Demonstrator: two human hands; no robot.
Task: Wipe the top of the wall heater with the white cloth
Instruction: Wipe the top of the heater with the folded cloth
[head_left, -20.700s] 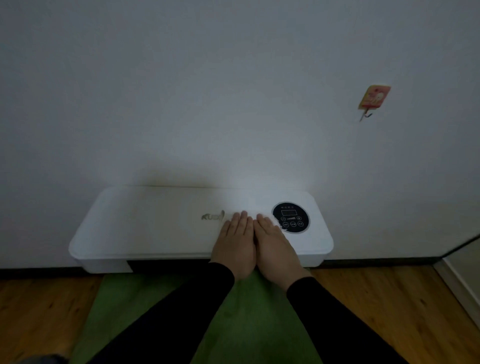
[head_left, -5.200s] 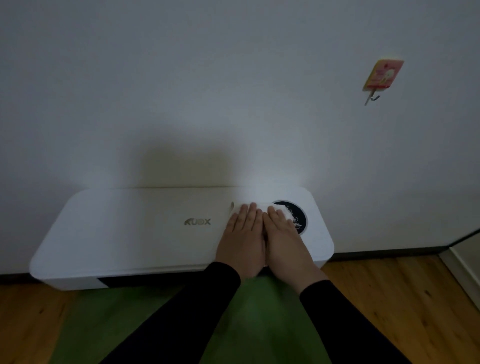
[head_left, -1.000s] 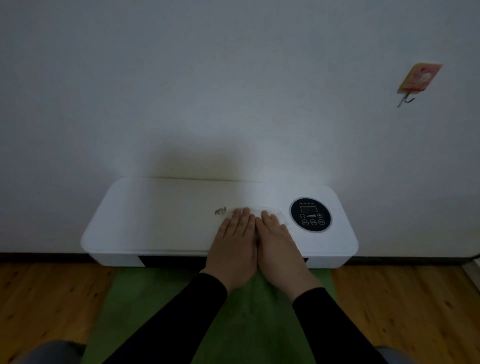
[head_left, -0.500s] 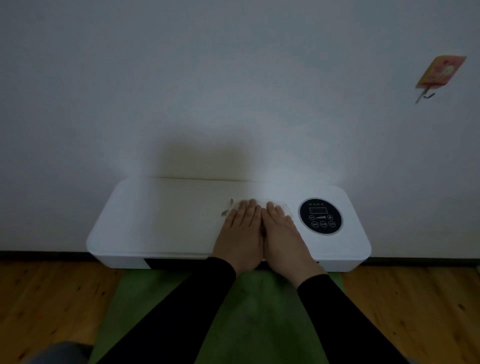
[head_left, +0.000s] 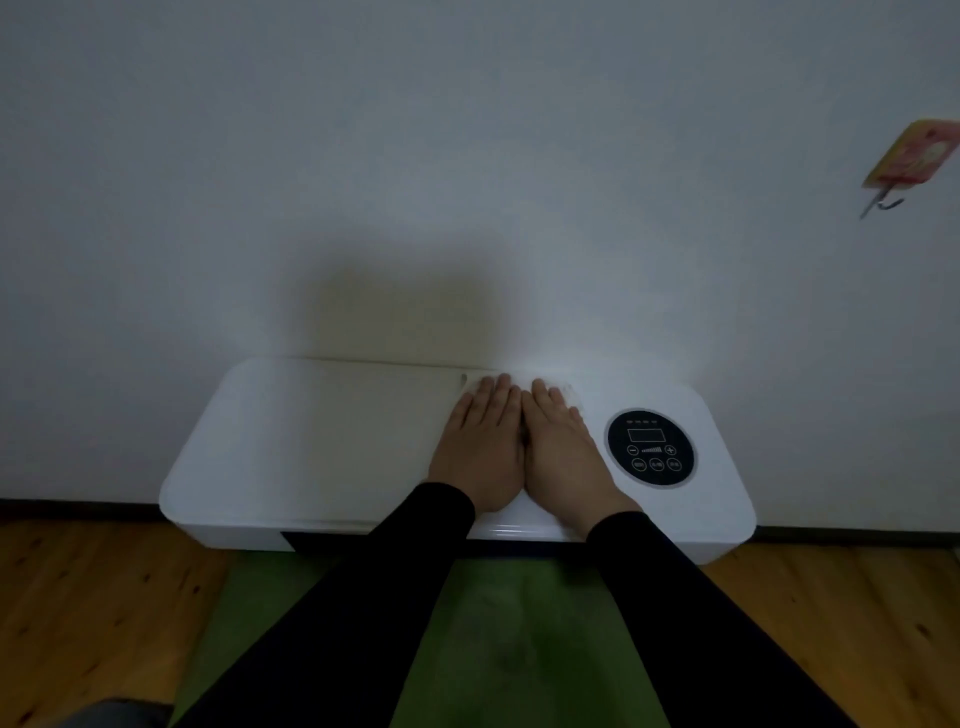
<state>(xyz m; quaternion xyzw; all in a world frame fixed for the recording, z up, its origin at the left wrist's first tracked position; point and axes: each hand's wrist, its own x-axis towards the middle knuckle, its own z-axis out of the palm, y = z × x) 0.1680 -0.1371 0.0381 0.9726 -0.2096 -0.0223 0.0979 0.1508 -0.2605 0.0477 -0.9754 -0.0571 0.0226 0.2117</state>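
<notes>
White on white, the white cloth (head_left: 519, 378) is hard to pick out: only a thin strip of it shows, peeking out just beyond the fingertips (head_left: 498, 382) and a little to either side of them, near the back edge of the wall heater (head_left: 322, 436). The rest is hidden under the palms. Its visible rim looks soft and slightly ragged, with a small darker tab or corner at the end just left of the left hand's fingers; its full shape and folds cannot be made out.

The left hand (head_left: 480, 449) and the right hand (head_left: 563, 454) lie palm down, side by side and touching along their inner edges. All the fingers are stretched out flat and held close together, not curled; they pin the cloth against the heater by pressing rather than gripping it.

Beneath the fingers, the heater is a long white casing with rounded corners, set against the pale wall (head_left: 467, 156). Just right of the right hand's fingers, apart from them, sits a round black control panel (head_left: 651, 448) with a small display and a ring of buttons. Left of the left hand's fingers the casing stretches away bare.

Black sleeves (head_left: 395, 582) run back from the wrists toward the camera. Under the forearms lies a green mat (head_left: 498, 649) on a wooden floor (head_left: 104, 597). Far to the right of the fingers and well above them, a yellow and pink hook (head_left: 914, 156) is stuck on the wall.
</notes>
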